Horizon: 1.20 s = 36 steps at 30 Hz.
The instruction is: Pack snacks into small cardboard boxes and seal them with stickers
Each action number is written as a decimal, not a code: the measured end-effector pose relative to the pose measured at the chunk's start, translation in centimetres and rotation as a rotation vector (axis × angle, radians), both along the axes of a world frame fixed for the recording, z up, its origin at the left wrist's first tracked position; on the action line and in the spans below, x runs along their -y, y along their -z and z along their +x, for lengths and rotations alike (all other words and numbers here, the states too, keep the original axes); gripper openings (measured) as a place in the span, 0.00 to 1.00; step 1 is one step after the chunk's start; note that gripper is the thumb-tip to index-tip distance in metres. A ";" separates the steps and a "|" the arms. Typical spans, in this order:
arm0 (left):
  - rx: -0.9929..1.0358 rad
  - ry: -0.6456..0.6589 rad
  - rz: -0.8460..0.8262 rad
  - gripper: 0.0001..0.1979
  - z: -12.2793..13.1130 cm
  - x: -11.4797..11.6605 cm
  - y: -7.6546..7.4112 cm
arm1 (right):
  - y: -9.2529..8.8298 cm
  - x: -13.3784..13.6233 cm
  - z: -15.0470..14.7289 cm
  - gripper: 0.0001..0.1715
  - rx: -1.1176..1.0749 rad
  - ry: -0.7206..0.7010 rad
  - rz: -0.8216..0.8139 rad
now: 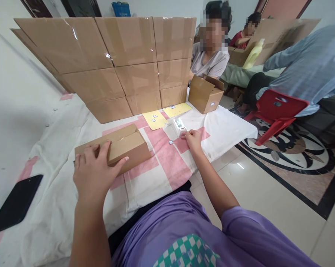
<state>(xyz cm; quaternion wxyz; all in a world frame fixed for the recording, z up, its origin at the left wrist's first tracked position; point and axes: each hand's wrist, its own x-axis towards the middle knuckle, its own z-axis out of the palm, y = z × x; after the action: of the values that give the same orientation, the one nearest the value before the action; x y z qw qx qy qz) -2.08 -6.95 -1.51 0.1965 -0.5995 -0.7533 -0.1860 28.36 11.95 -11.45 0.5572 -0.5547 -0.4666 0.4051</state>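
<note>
My left hand (96, 170) rests on the near end of a flat cardboard box (120, 146), fingers over its top and thumb against its side, gripping it. The box lies on a white and pink cloth (167, 163). My right hand (193, 139) is stretched forward on the cloth, its fingers curled against a small white packet (179, 126). I cannot make out whether the fingers hold anything. A tiny white sticker (171, 142) lies just left of that hand. Two yellow sheets (167, 114) with small labels lie beyond the packet.
A wall of stacked cardboard boxes (120, 63) stands at the back. An open carton (205, 93) sits at the back right. A black phone (15, 204) lies at the left. Other people sit behind, beside a red plastic chair (278, 111) on the tiled floor.
</note>
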 end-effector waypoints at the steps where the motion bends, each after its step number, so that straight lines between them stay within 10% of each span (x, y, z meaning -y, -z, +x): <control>1: 0.005 -0.002 0.001 0.35 0.0 0.0 0.0 | 0.0 0.0 0.0 0.16 0.007 0.003 0.007; 23: 0.028 -0.031 -0.008 0.36 0.4 0.3 -0.1 | -1.0 0.6 -0.2 0.18 -0.122 -0.003 0.070; 36: 0.011 -0.028 -0.005 0.34 0.5 0.6 0.1 | -0.7 2.8 0.2 0.24 0.565 0.156 0.012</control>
<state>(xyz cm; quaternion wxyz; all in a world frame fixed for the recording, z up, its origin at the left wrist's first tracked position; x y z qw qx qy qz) -1.54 -7.54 -1.58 0.1936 -0.5885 -0.7629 -0.1846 28.59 9.20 -10.72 0.4379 -0.6766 -0.5614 0.1878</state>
